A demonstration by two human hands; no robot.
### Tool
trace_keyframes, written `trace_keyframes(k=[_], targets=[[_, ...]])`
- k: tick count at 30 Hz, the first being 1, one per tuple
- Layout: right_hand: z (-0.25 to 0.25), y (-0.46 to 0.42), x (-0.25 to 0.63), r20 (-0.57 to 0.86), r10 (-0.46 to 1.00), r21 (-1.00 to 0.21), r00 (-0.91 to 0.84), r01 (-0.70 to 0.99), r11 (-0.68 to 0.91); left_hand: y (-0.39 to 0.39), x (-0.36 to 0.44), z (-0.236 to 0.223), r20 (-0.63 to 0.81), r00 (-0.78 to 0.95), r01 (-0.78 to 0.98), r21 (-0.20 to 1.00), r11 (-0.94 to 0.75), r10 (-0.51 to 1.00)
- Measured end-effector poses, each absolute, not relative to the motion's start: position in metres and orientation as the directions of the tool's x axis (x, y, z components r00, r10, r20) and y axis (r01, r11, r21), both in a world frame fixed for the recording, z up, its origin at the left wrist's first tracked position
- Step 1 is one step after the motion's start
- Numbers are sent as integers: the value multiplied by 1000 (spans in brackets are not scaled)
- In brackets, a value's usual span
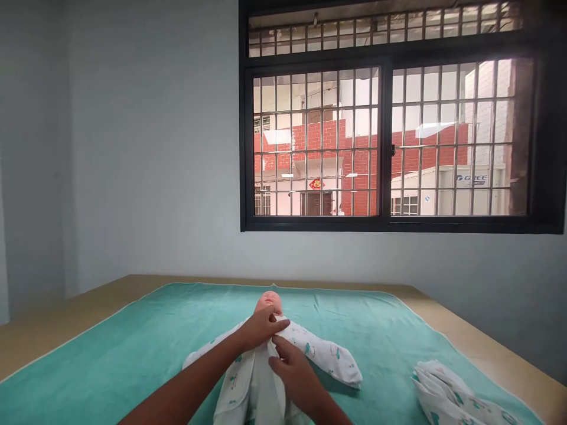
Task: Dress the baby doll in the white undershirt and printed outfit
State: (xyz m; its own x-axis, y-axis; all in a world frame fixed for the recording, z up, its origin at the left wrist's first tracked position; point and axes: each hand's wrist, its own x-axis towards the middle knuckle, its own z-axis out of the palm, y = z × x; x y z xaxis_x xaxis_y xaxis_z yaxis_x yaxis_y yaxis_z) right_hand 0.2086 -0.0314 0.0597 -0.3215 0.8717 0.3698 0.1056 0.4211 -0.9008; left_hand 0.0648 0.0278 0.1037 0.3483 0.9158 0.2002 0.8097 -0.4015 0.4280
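Observation:
A baby doll (269, 301) lies on its back on a teal blanket (133, 354), head towards the window. It wears a white printed sleepsuit (328, 357) with the sleeves spread to both sides. My left hand (261, 328) is closed on the suit's front near the doll's chest, just under the chin. Just below it, my right hand (290, 369) pinches the same front edge of the fabric. The two hands touch each other over the doll's middle.
A second white printed garment (447, 392) lies crumpled on the blanket at the right. The blanket covers a wide tan wooden platform (487, 348) set against a pale wall. A barred window (385, 141) is above the far edge.

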Motion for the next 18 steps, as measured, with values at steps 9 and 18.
trace_keyframes(k=[9,18], targets=[[35,-74,183,603,672,-370,-430,595,713,49,80,97,318,129,940,261,-217,939],[31,-103,185,535,487,-32,-690,559,828,36,74,79,368,182,916,273,-293,912]])
